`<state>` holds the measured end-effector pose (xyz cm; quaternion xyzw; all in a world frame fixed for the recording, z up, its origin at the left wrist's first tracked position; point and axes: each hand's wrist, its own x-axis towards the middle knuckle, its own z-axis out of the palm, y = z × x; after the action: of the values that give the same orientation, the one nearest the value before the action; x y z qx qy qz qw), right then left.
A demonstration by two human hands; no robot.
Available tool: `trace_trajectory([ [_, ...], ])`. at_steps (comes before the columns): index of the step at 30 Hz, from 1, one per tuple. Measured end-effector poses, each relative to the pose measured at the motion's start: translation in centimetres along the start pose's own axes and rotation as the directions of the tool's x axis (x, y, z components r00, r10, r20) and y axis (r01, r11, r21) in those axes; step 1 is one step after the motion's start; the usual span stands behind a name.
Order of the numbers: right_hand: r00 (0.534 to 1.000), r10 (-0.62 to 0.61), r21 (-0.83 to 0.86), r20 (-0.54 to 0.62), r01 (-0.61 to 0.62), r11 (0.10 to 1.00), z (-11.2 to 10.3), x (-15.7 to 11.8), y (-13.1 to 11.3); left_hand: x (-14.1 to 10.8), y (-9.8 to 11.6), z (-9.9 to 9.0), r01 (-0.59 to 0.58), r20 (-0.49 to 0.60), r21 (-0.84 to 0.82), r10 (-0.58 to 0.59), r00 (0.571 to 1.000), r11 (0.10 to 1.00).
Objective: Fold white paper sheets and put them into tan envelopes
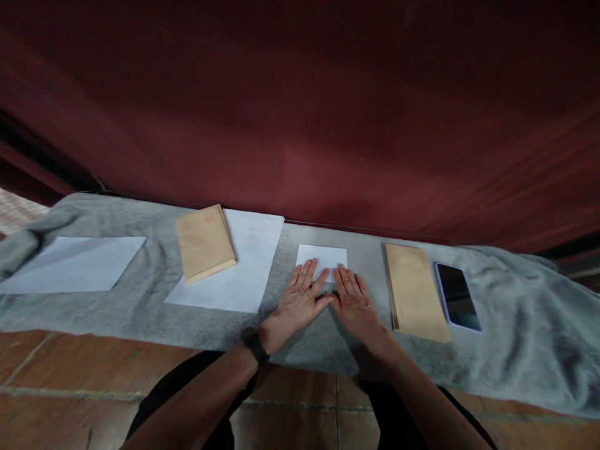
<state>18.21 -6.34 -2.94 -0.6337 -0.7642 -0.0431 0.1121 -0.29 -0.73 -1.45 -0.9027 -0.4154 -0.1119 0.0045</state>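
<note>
A small white sheet of paper [323, 254], perhaps folded, lies on the grey cloth in front of me. My left hand [301, 295] rests palm down on its left part, fingers stretched out. On the right part lies my right hand [352, 300], also flat with fingers extended. The two thumbs meet near the paper's lower edge. Both palms hide much of the sheet's near side. Neither hand grips anything.
Brown envelopes [415, 290] and a phone [458, 296] lie to the right. Leftward, more brown envelopes [205, 242] overlap large white sheets [250, 262]. Another white sheet [79, 264] is at far left. A dark red surface [300, 125] rises behind the grey cloth [525, 325].
</note>
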Motion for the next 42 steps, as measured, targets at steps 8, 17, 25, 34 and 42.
trace_trajectory([
  [8,1.0,0.003,-0.053,0.001,-0.003,0.999,0.0,-0.1,0.8,0.1,0.0,-0.8,-0.174,0.034,-0.092,0.178,0.983,0.98],
  [17,0.999,-0.018,-0.082,0.032,0.021,0.996,-0.4,-0.2,1.7,0.1,0.0,-0.3,-0.243,0.038,-0.103,0.248,0.968,0.965],
  [25,1.0,-0.003,-0.077,0.031,0.005,0.997,-0.1,0.0,2.4,0.0,0.1,-0.7,-0.246,0.049,-0.115,0.253,0.966,0.962],
  [34,0.999,0.01,-0.098,0.032,-0.007,0.995,-0.2,0.4,2.6,0.2,0.3,-0.8,-0.246,0.058,-0.111,0.253,0.966,0.963],
  [42,0.996,0.082,-0.106,0.02,-0.079,0.991,-0.2,1.0,2.1,-0.2,0.3,-0.9,-0.208,0.029,-0.114,0.212,0.977,0.972],
])
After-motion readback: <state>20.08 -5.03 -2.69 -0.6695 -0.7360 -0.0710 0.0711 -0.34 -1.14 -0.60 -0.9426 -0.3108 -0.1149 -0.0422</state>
